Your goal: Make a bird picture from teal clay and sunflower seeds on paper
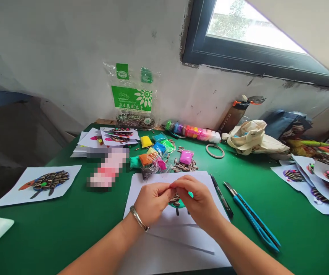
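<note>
My left hand (pixel 152 202), with a silver bracelet at its wrist, and my right hand (pixel 200 200) meet above white paper (pixel 167 254). Thumbs and fingertips of both are pinched together; whatever lies between them is too small or hidden to make out. Partly covered beneath them is a picture of teal clay (pixel 171 204) with striped sunflower seeds (pixel 177 198) stuck on it. More loose sunflower seeds (pixel 183 167) lie beyond the paper, around a pink clay packet (pixel 186 157). An orange clay packet (pixel 147 159) is among several colored ones farther left.
Right of the paper lie a black pen (pixel 221 194) and a blue utility knife (pixel 253 217), blade out. A tape roll (pixel 215 151), a seed bag (pixel 132 101) and a bottle (pixel 234 112) are farther back. Finished-looking seed pictures flank both sides, including a turtle picture (pixel 49 181).
</note>
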Available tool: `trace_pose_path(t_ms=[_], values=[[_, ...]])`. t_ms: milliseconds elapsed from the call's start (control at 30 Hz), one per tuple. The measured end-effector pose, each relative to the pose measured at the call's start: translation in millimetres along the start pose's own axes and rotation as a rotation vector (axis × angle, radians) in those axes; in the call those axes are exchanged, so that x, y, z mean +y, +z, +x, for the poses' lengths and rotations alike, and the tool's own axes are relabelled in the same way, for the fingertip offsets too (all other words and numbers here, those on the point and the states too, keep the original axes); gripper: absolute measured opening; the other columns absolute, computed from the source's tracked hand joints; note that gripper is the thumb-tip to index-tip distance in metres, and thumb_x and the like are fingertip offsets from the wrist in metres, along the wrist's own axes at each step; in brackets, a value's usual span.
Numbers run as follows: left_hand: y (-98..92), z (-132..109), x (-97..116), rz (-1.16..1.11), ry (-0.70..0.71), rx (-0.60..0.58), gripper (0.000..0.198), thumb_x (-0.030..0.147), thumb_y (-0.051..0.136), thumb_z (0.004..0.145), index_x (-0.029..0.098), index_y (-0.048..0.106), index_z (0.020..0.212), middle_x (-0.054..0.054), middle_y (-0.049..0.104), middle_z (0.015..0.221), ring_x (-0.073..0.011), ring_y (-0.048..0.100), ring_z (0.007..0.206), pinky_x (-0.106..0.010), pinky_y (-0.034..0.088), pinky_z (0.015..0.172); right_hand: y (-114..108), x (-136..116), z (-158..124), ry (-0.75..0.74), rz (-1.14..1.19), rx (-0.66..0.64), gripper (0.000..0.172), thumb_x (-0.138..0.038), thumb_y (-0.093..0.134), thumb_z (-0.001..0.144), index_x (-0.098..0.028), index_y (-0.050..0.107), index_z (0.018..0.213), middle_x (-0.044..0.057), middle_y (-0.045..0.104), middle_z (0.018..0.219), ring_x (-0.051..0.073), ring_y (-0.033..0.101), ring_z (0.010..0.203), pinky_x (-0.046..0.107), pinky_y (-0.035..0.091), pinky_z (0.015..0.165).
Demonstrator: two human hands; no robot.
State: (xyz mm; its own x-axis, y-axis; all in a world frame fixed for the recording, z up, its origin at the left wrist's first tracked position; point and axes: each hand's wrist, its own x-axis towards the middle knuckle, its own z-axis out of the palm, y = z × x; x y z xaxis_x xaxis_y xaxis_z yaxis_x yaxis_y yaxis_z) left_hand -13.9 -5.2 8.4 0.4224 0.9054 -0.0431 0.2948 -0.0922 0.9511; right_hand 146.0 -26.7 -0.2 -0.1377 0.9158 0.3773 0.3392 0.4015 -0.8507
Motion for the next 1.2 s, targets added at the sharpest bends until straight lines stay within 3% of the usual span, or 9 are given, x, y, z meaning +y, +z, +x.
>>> trace_pose_path(t_ms=[67, 300, 433, 567, 733, 833, 900, 1033, 1200], values=[[1.5, 1, 1, -0.099, -0.043, -0.029, 0.033, 0.041, 0.053, 0.081, 0.016, 0.066, 0.064, 0.001, 0.059, 0.055, -0.0127, 0.053, 0.056, -0.023, 0.043, 0.054, 3, 1, -6, 0.011, 0.032, 0.006, 0.02, -0.019, 0.049, 0.089, -0.025, 0.068, 0.091, 0.003, 0.061, 0.081, 0.014, 0.06, 0.072, 0.026, 0.05, 0.064], [3.4, 3, 6, -0.302, -0.11, -0.128, 0.027, 0.04, 0.063, 0.072, 0.014, 0.068, 0.071, 0.0, 0.061, 0.062, -0.0126, 0.051, 0.059, -0.025, 0.043, 0.059, 5, 0, -10, -0.003, 0.052, 0.145, 0.02, -0.016, 0.051, 0.088, -0.026, 0.067, 0.094, 0.003, 0.061, 0.084, 0.014, 0.06, 0.075, 0.027, 0.05, 0.064], [0.9, 3, 7, -0.305, -0.138, -0.157, 0.03, 0.041, 0.062, 0.073, 0.014, 0.065, 0.06, 0.0, 0.059, 0.057, -0.0125, 0.052, 0.059, -0.025, 0.044, 0.062, 1, 0, -10, 0.01, 0.029, 0.038, 0.02, -0.018, 0.049, 0.09, -0.026, 0.066, 0.096, 0.003, 0.061, 0.084, 0.014, 0.06, 0.074, 0.027, 0.05, 0.063], [0.2, 4, 3, -0.291, -0.179, -0.194, 0.028, 0.041, 0.062, 0.073, 0.013, 0.067, 0.067, -0.002, 0.063, 0.06, -0.0135, 0.055, 0.06, -0.026, 0.045, 0.063, -12, 1, -13, 0.011, -0.155, -0.078, 0.019, -0.016, 0.052, 0.088, -0.026, 0.067, 0.096, 0.003, 0.063, 0.085, 0.015, 0.06, 0.081, 0.029, 0.049, 0.071], [1.6, 5, 1, -0.241, -0.15, -0.244, 0.029, 0.041, 0.058, 0.076, 0.013, 0.067, 0.07, -0.003, 0.066, 0.063, -0.0146, 0.059, 0.063, -0.026, 0.047, 0.064, -26, -1, -14, -0.119, -0.28, -0.183, 0.02, -0.017, 0.049, 0.091, -0.024, 0.065, 0.101, 0.005, 0.062, 0.09, 0.015, 0.057, 0.083, 0.029, 0.048, 0.074], [-2.1, 5, 2, -0.087, -0.133, -0.205, 0.032, 0.042, 0.053, 0.08, 0.015, 0.067, 0.071, -0.003, 0.067, 0.065, -0.0155, 0.06, 0.064, -0.026, 0.047, 0.063, -36, 5, -15, -0.131, -0.349, -0.139, 0.018, -0.016, 0.049, 0.091, -0.021, 0.065, 0.099, 0.006, 0.062, 0.087, 0.016, 0.055, 0.082, 0.029, 0.047, 0.072], [-5.7, 4, -1, 0.131, -0.075, -0.11, 0.034, 0.041, 0.048, 0.085, 0.017, 0.068, 0.073, -0.002, 0.067, 0.065, -0.0165, 0.061, 0.066, -0.028, 0.047, 0.064, -41, 12, -16, -0.102, -0.399, -0.09, 0.016, -0.015, 0.051, 0.09, -0.02, 0.065, 0.097, 0.005, 0.062, 0.086, 0.017, 0.054, 0.082, 0.029, 0.046, 0.071], [-7.3, 6, -15, 0.541, 0.208, 0.105, 0.027, 0.036, 0.05, 0.087, 0.019, 0.069, 0.094, -0.005, 0.072, 0.092, -0.0225, 0.062, 0.089, -0.036, 0.046, 0.082, -39, 25, -21, -0.062, -0.528, -0.142, 0.015, -0.014, 0.052, 0.089, -0.02, 0.066, 0.092, 0.004, 0.063, 0.08, 0.017, 0.051, 0.079, 0.03, 0.042, 0.071], [-0.3, 4, -20, 0.695, 0.365, -0.085, 0.023, 0.028, 0.046, 0.092, 0.019, 0.067, 0.098, -0.005, 0.069, 0.093, -0.0215, 0.059, 0.09, -0.037, 0.047, 0.082, -26, 27, -25, -0.03, -0.679, -0.223, 0.016, -0.015, 0.054, 0.088, -0.021, 0.068, 0.083, 0.003, 0.061, 0.072, 0.017, 0.047, 0.076, 0.03, 0.037, 0.071]])
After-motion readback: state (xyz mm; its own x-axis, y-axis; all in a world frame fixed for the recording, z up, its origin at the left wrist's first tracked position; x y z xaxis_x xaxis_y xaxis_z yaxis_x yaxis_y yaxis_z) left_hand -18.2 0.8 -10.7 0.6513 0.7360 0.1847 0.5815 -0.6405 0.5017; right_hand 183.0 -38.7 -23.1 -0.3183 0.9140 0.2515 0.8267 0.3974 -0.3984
